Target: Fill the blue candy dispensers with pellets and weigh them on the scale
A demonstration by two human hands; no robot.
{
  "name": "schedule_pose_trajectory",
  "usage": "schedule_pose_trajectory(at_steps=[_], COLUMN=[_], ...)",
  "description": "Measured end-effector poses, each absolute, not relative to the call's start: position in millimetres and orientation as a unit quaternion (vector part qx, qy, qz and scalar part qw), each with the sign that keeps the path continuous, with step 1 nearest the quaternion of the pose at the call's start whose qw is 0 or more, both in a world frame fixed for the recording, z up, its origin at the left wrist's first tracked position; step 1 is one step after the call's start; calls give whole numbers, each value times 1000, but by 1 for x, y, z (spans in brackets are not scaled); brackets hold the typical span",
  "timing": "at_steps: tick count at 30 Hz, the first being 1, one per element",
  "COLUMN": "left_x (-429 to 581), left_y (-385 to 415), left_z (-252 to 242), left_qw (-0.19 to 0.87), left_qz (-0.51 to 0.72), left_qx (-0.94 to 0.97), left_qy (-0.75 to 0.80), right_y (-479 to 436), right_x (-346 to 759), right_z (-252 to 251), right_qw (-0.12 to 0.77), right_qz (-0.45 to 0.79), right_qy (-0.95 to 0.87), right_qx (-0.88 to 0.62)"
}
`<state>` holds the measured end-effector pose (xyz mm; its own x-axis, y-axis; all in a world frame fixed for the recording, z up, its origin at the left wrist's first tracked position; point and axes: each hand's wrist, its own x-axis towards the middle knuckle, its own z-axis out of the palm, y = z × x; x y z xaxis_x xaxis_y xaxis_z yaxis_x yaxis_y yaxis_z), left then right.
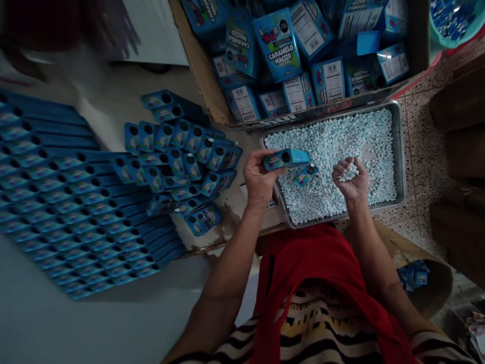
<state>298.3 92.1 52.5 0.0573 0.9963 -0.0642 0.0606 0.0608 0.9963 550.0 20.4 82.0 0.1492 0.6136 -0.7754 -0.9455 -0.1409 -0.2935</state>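
My left hand [258, 179] grips a small blue candy box [286, 158] with a round hole, holding it over the left edge of a metal tray [398, 151] filled with pale blue candies [341, 139]. My right hand [351, 179] is cupped palm up over the tray, closed loosely round a handful of candies [347, 172]. Another small blue box [305, 175] lies on the candies between my hands.
Rows of flat blue boxes [71, 202] and a loose pile of them [182, 156] cover the table at left. A cardboard carton [197, 60] of filled blue packs [278, 43] stands behind the tray. A basket [435, 288] sits on the floor at right.
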Motion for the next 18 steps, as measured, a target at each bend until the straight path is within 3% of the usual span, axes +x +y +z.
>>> schedule_pose_trajectory(at_steps=[6,11,18], left_x=[320,332,351], left_y=[111,114,104], left_z=[76,84,92], left_qw=[563,574,565], left_qz=[463,450,428], left_qx=[527,535,562], left_qy=[437,427,426], right_y=[33,42,61], right_x=[551,548,535], right_z=[116,145,174], right_qw=[667,706,736], right_qz=[657,639,583], right_qy=[53,57,25], right_qx=[-348,-300,-343])
